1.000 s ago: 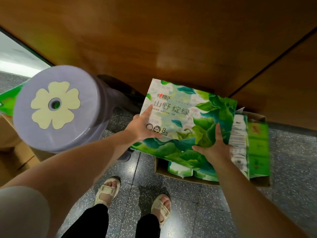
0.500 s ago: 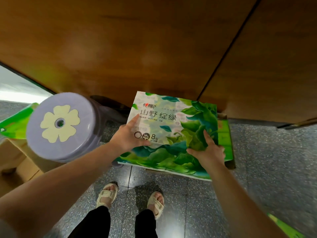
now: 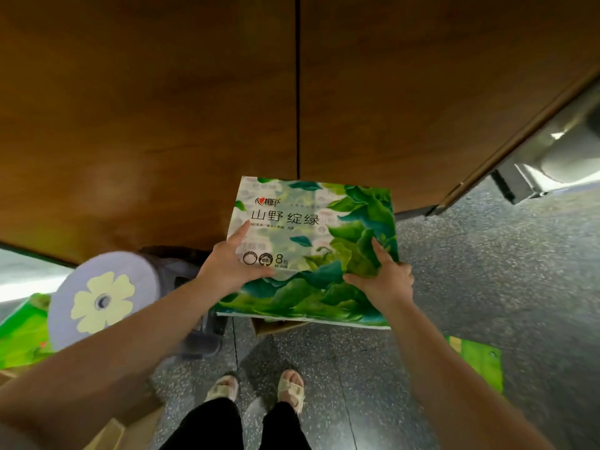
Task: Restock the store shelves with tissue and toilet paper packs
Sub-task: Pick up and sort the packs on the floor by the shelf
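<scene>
Before a wood-panelled wall (image 3: pixel 146 108), we hold a green-leaf tissue pack (image 3: pixel 311 241) above the speckled floor (image 3: pixel 487 287) — left hand (image 3: pixel 232 263) and right hand (image 3: pixel 381 280) gripping its near edge, fingers underneath hidden; lilac stool (image 3: pixel 104 303) blurred at left.

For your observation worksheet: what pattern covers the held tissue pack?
Green and teal leaves on white, in the head view: tissue pack.

Green leaf-print tissue pack (image 3: pixel 311 251), held flat.
</scene>
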